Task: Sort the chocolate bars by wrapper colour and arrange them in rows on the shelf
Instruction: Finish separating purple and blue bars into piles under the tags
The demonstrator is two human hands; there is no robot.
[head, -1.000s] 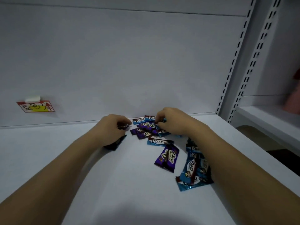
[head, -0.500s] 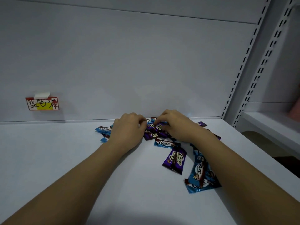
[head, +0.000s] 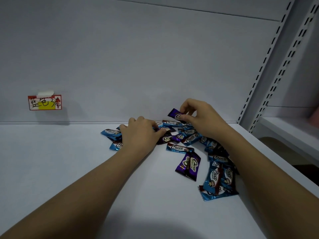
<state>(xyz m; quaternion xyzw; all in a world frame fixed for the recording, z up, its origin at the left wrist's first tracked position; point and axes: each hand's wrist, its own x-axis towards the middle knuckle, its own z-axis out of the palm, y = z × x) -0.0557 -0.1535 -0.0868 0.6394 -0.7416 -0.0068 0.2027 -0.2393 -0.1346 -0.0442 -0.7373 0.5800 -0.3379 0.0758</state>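
Several blue and purple Choco bars lie in a loose pile (head: 189,137) at the back of the white shelf (head: 69,169). My right hand (head: 202,116) pinches one purple bar (head: 174,113) and holds it raised just above the pile. My left hand (head: 139,135) lies on the pile's left side, its fingertips and thumb closed on the end of a bar (head: 164,129). Two blue bars (head: 111,132) peek out left of that hand. A purple bar (head: 188,165) lies alone in front, and a blue heap (head: 217,183) sits under my right forearm.
A red, white and yellow handwritten label (head: 44,102) is taped to the back panel at the left. Slotted uprights (head: 269,66) rise at the right, with a neighbouring shelf (head: 290,133) beyond them. The shelf surface left of the pile is bare.
My right hand has lifted a purple bar out of the pile. My left hand moved right from the shelf's left part onto the pile, leaving blue bars behind it.
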